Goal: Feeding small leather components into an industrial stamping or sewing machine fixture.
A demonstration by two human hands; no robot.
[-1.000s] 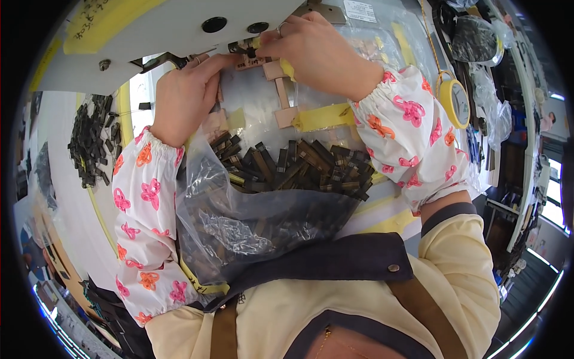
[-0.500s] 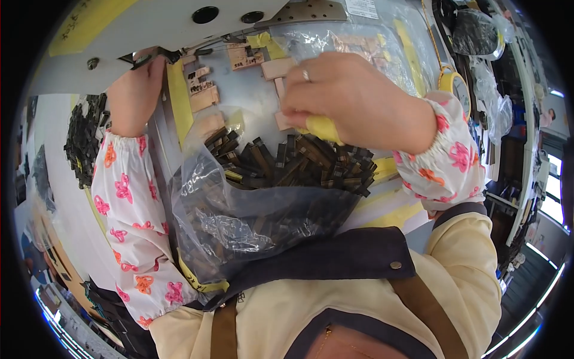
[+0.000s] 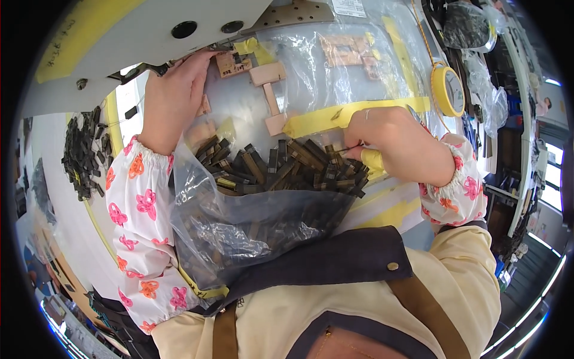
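Observation:
A clear plastic bag (image 3: 257, 224) lies against my front, its mouth spilling a heap of short, dark folded strips (image 3: 281, 164). At the heap's right edge, my right hand (image 3: 400, 143), with yellow wrapping on a finger, is closed in a pinch at one of the strips. My left hand (image 3: 176, 99) reaches up under the white sewing machine (image 3: 161, 24). Its fingers are pressed together near the machine's low parts, and whatever they hold is hidden. A single small dark piece (image 3: 131, 112) sits left of that hand, near a thin thread.
A second pile of dark strips (image 3: 86, 152) lies at the left. Pinkish blocks (image 3: 269, 73) are fixed to the work surface beyond the heap, near yellow tape (image 3: 335, 118) and plastic film. A yellow tape roll (image 3: 447, 90) stands at the right.
My left hand has moved right along the machine. My right hand has drawn right and down from the blocks to the heap's edge, uncovering a yellow tape strip. The small dark piece now shows left.

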